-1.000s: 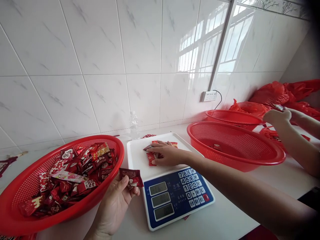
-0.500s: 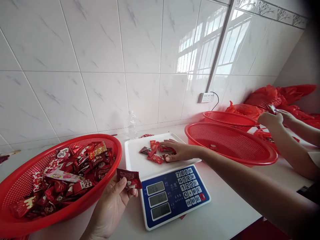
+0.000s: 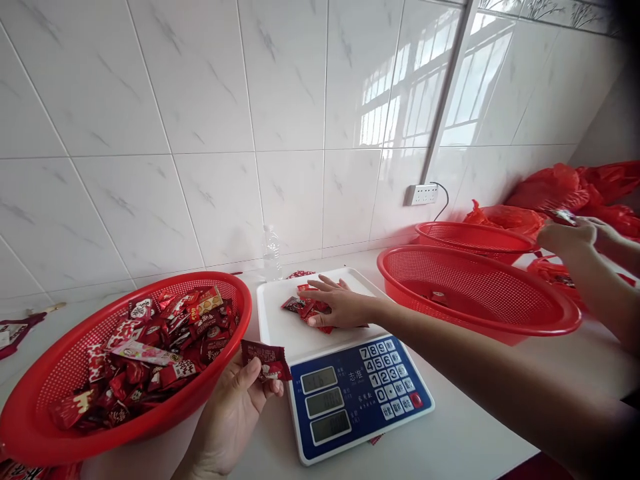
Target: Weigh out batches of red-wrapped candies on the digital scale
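Between thumb and fingers, my left hand (image 3: 231, 403) holds a dark red wrapped snack packet (image 3: 265, 361) beside the scale's front left corner. My right hand (image 3: 347, 303) lies palm down with fingers spread over several small wrapped snacks (image 3: 294, 305) on the white tray (image 3: 271, 339) of a digital scale (image 3: 350, 403). It partly hides them, and I cannot see what its palm touches. To the left, a red perforated basket (image 3: 30, 373) is heaped with similar red and brown packets (image 3: 165, 333).
Right of the scale stands a red basket (image 3: 480, 277) with a few packets at its bottom, another red basket (image 3: 470, 233) behind it. A clear bottle (image 3: 271, 253) is by the wall. A co-worker's hands (image 3: 570, 233) hold a small packet at far right, near red bags (image 3: 550, 187).
My right hand has moved left over the snacks and its fingers have spread, covering more of them. My left hand still holds its packet. The view has shifted slightly.
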Tool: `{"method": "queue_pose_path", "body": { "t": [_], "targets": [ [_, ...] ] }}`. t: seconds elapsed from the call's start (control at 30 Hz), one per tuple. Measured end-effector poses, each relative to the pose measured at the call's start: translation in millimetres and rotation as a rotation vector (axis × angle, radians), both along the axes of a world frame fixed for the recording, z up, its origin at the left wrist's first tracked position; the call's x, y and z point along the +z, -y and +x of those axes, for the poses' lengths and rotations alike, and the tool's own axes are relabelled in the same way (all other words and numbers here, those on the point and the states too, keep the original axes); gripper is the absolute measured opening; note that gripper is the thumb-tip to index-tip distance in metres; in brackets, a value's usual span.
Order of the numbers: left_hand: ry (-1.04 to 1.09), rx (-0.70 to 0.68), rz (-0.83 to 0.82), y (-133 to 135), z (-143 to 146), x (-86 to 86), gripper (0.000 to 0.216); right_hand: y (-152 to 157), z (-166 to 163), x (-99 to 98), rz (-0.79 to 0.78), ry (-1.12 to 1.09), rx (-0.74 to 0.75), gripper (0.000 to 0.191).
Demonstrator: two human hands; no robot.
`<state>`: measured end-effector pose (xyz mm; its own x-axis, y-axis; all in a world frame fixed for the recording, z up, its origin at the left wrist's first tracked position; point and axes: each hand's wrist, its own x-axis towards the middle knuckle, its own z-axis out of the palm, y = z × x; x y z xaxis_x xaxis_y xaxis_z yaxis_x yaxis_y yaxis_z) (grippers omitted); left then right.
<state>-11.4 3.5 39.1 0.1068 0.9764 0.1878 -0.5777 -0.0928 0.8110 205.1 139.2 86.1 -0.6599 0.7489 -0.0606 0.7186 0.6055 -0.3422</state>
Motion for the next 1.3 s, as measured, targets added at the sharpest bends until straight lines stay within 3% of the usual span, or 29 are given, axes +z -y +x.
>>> {"method": "queue_pose_path", "body": {
  "t": [0.17,0.33,0.6,0.9,1.07,1.3],
  "targets": [
    [-0.013,0.007,-0.027,-0.2,1.8,-1.0,0.02,6.1,-8.2,3.6,0.023,-0.004,0.083,0.067],
    [-0.032,0.013,-0.051,0.3,3.0,-2.5,0.021,4.2,7.1,5.5,0.04,-0.03,0.093,0.056],
    [-0.035,0.005,-0.025,-0.4,1.6,-2.5,0.018,-15.3,7.4,6.1,0.116,0.005,-0.041,0.063],
    [-0.033,0.004,-0.036,-1.3,0.4,-5.0,0.016,-32.1,-7.1,4.6,0.056,-0.008,-0.074,0.051],
    [-0.039,0.021,-0.038,-1.3,0.0,-6.1,0.017,-32.1,11.8,11.3,0.066,-0.065,-0.063,0.056],
    [-0.05,0.033,-0.01,-0.6,2.3,-2.5,0.017,-14.5,64.4,6.6,0.059,-0.054,-0.16,0.058]
  ]
}}
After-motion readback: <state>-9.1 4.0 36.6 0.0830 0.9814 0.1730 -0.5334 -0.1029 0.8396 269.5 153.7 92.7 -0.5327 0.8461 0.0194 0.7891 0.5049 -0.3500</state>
